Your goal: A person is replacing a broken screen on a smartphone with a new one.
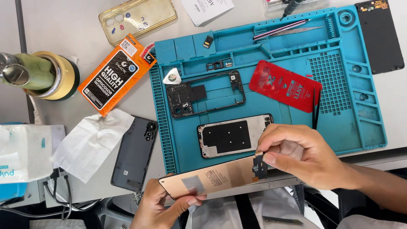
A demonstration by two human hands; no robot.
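Item: phone display panel [212, 178], near edge of the counter [76, 25], held face down between your hands. Your left hand [163, 205] grips its left end for steadiness; your right hand [296, 154] pinches the flex connector [259, 166]. Blue work mat [360, 127] holds: phone chassis [233, 135], midframe [205, 93], red sleeve [286, 85], tweezers [316, 108].

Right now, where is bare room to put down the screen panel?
Bare mat lies between the black frame and the red pouch. Grey table left of the clear case is bare too. It is crowded around the orange packet, tissue and back cover.
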